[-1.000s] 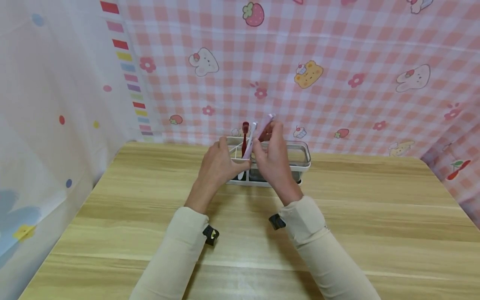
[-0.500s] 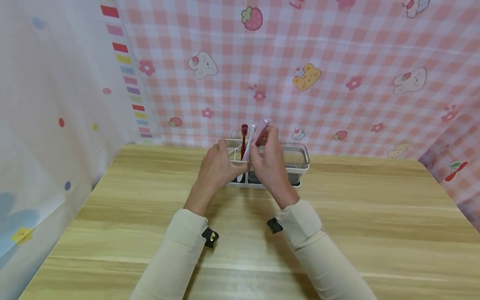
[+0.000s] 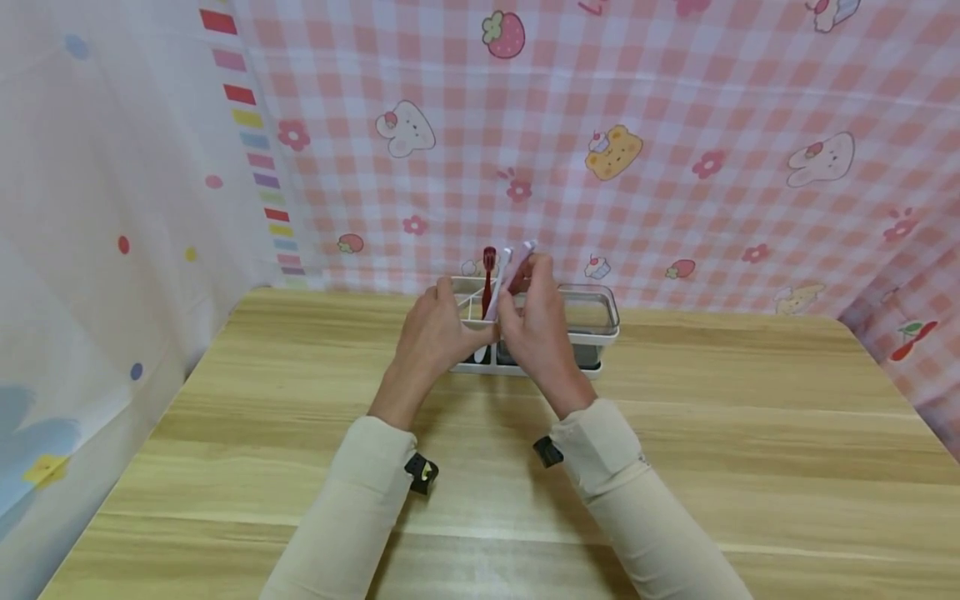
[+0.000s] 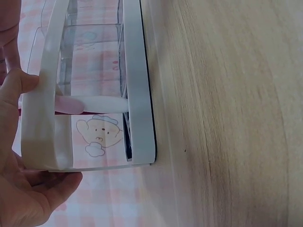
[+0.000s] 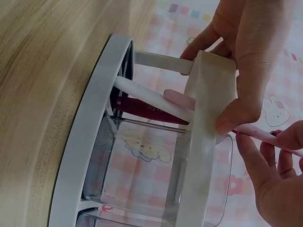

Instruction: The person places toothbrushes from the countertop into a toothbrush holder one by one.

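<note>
A white toothbrush holder (image 3: 592, 339) with an upper and a lower frame stands at the table's back. My left hand (image 3: 435, 333) grips its left end, the thumb on the upper frame in the left wrist view. My right hand (image 3: 538, 337) pinches a pink toothbrush (image 3: 517, 267) near its bristle end. That brush leans right; its rounded handle end (image 5: 177, 98) pokes below the upper frame, short of the base. A white toothbrush (image 3: 503, 265) and a dark red toothbrush (image 3: 488, 273) stand in the holder beside it, their handles reaching the base.
Clear plastic cups (image 5: 137, 165) sit in the holder's right part. Behind it hangs a pink checked cloth (image 3: 645, 217), close to the table's back edge. A white curtain (image 3: 150, 167) hangs on the left. The wooden table (image 3: 480, 533) spreads in front.
My right hand and the pink toothbrush have come down slightly, and the brush's head has shifted left toward the white one. My left hand keeps its grip on the holder.
</note>
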The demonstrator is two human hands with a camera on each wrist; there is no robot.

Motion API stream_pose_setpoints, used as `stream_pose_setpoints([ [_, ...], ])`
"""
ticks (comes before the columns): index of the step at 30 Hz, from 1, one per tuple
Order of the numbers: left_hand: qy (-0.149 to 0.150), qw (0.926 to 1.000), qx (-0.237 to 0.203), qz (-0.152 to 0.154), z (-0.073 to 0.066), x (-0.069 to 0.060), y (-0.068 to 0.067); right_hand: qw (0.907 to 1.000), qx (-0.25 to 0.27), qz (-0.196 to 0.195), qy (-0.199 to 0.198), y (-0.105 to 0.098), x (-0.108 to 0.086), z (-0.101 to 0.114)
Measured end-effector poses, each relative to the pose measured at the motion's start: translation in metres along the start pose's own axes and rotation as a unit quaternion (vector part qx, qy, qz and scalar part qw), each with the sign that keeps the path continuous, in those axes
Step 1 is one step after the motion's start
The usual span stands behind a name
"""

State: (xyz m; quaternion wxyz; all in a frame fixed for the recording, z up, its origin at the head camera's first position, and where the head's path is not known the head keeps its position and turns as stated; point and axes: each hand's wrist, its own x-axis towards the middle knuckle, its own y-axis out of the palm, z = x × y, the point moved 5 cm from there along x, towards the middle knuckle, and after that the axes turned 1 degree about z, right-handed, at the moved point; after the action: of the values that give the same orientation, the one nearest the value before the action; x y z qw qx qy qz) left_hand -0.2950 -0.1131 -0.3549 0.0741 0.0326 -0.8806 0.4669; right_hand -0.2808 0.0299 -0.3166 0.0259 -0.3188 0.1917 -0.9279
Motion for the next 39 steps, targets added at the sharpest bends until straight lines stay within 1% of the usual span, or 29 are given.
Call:
stream_pose_setpoints([
  [5,0.001,1.0000,-0.005,0.001,0.000,0.000,-0.001,0.9999,-0.011,0.004,0.003,0.000,-0.001,0.000],
  [17,0.007,1.0000,-0.003,0.002,0.001,-0.001,0.001,0.9991,-0.038,0.018,0.006,0.004,-0.005,-0.001],
  [20,0.007,1.0000,-0.002,0.004,0.001,-0.002,0.001,0.9982,-0.053,0.025,0.013,0.007,-0.006,-0.002],
  [26,0.014,0.9999,0.003,0.004,0.000,-0.001,0.000,0.9960,-0.084,0.029,0.010,0.009,-0.005,-0.004],
  [35,0.014,0.9999,0.008,0.004,0.000,-0.001,0.000,0.9937,-0.104,0.036,0.019,0.010,-0.006,-0.006],
  [39,0.012,0.9999,0.006,0.007,0.000,-0.001,0.000,0.9917,-0.116,0.047,0.029,0.010,-0.005,-0.008],
])
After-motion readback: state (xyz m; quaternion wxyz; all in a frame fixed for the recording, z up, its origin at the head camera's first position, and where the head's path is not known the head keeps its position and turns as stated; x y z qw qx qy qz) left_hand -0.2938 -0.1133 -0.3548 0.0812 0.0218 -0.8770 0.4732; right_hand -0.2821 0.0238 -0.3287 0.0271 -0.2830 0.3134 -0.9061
